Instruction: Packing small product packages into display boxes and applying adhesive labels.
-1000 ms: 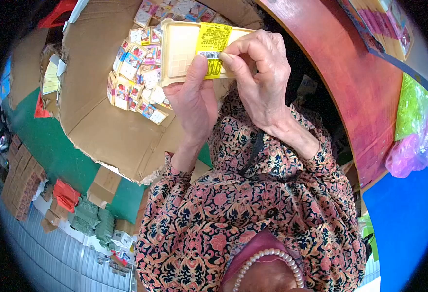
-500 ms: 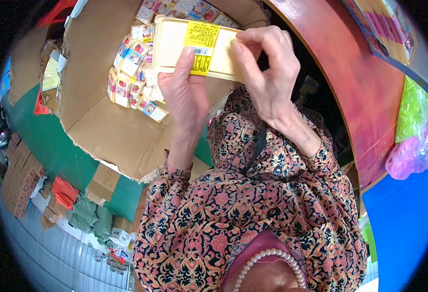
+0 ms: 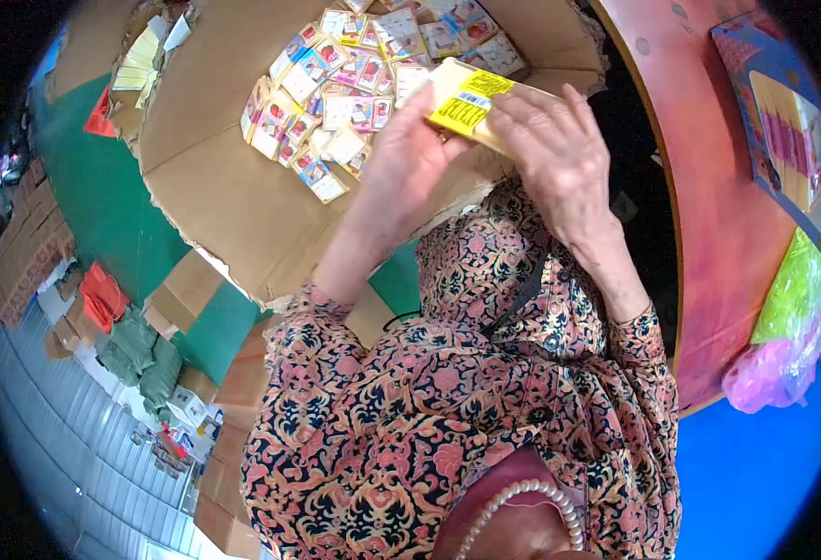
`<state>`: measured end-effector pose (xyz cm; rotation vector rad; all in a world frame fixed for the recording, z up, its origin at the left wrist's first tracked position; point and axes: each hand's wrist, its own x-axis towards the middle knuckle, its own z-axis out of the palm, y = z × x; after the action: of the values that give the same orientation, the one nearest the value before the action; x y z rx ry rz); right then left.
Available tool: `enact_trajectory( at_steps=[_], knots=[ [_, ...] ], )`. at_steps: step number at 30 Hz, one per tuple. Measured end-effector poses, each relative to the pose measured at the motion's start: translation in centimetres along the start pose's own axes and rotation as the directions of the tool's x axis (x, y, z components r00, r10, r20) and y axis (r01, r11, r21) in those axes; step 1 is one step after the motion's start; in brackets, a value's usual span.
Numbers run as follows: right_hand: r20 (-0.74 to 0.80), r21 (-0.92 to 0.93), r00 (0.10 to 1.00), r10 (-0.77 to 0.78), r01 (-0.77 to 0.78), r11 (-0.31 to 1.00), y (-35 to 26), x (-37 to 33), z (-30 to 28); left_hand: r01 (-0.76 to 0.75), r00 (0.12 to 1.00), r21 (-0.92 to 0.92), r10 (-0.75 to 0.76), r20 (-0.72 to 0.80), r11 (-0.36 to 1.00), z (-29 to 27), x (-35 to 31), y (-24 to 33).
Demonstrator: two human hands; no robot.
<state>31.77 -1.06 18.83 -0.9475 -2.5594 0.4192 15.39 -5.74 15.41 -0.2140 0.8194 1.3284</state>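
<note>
Over the edge of a big cardboard carton, I hold a flat cream-coloured box (image 3: 446, 82) with a yellow printed label (image 3: 471, 99) around its middle. My left hand (image 3: 409, 149) grips its left end, thumb on top and fingers beneath. Bent over the label's right side and the box's right part, my right hand (image 3: 560, 154) presses with its fingers on the top; its thumb is hidden. Below lie many small flat packs (image 3: 350, 112) with colourful picture fronts, piled loosely in the carton (image 3: 210, 187).
A red table (image 3: 718, 205) curves along the right, bearing a blue-edged display box (image 3: 788, 121) and a clear bag of green and pink items (image 3: 784, 345). At left, a torn carton (image 3: 140, 70) holds pale yellow cards. Stacked brown cartons (image 3: 33, 243) and green sacks (image 3: 135, 359) stand on the floor.
The box has moved right in view and tilted downward at its right end. My right hand went from pinching its right edge to lying across its top. The view has shifted too.
</note>
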Motion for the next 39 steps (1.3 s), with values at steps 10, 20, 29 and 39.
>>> enact_trajectory(
  at_steps=[10, 20, 29, 39],
  knots=[
    [-0.054, 0.725, 0.794, 0.605, -0.386, 0.57, 1.1, 2.1, -2.0, 0.085, 0.918, 0.816, 0.274, -0.287, 0.572, -15.2, 6.6, 7.7],
    [0.02, 0.853, 0.68, 0.733, -0.394, 0.342, 0.4, 3.4, -1.2, 0.217, 0.95, 0.972, 0.247, -0.19, -0.086, -17.3, 13.4, 0.3],
    [0.284, 0.953, 0.598, 0.749, -0.26, -0.153, 1.2, 3.4, 1.2, 0.08, 0.981, 0.718, 0.074, -0.181, 0.692, -15.5, 10.3, 2.8],
    [0.327, 0.945, 0.563, 0.759, -0.211, -0.25, -1.0, 4.9, 4.4, -0.284, 0.953, 0.264, 0.24, 0.185, 0.922, -3.3, 4.1, 4.1]
  ],
)
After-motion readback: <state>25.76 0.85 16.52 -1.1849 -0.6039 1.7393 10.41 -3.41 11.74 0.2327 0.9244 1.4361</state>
